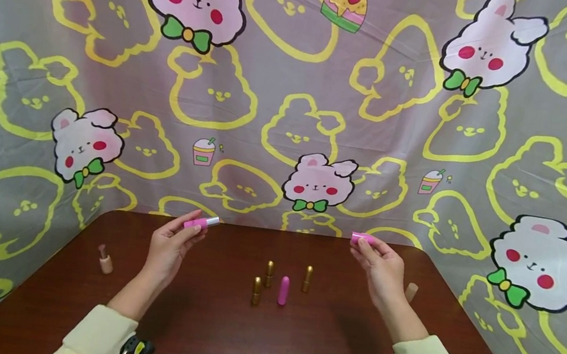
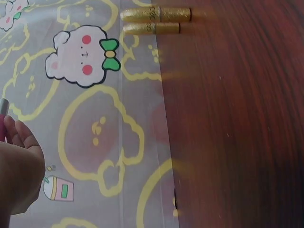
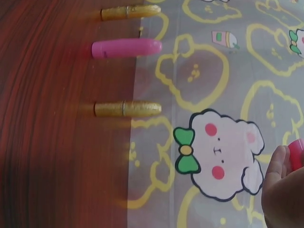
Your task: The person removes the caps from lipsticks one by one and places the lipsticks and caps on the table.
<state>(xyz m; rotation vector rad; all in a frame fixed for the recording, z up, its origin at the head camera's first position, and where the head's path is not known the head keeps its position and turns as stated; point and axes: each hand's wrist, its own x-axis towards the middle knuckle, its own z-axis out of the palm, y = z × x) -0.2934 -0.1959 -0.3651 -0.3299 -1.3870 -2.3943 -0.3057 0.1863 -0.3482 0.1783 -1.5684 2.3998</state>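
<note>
My left hand (image 1: 168,250) is raised over the left part of the table, pinching a pink lipstick tube (image 1: 195,223) whose silver collar points right. Opposite it, my right hand (image 1: 382,275) pinches a pink lipstick cap (image 1: 358,237). The two pieces are well apart. Between the hands, a closed pink lipstick (image 1: 283,292) stands upright on the table. Around it stand three gold lipsticks: one at the front left (image 1: 256,292), one behind (image 1: 269,274) and one to the right (image 1: 307,279). Both wrist views show only part of each hand.
An uncapped beige lipstick (image 1: 105,261) stands at the table's left side. A beige cap (image 1: 410,292) is partly behind my right wrist. The dark wood table (image 1: 261,347) meets a cartoon-printed cloth (image 1: 270,73) at its back and sides.
</note>
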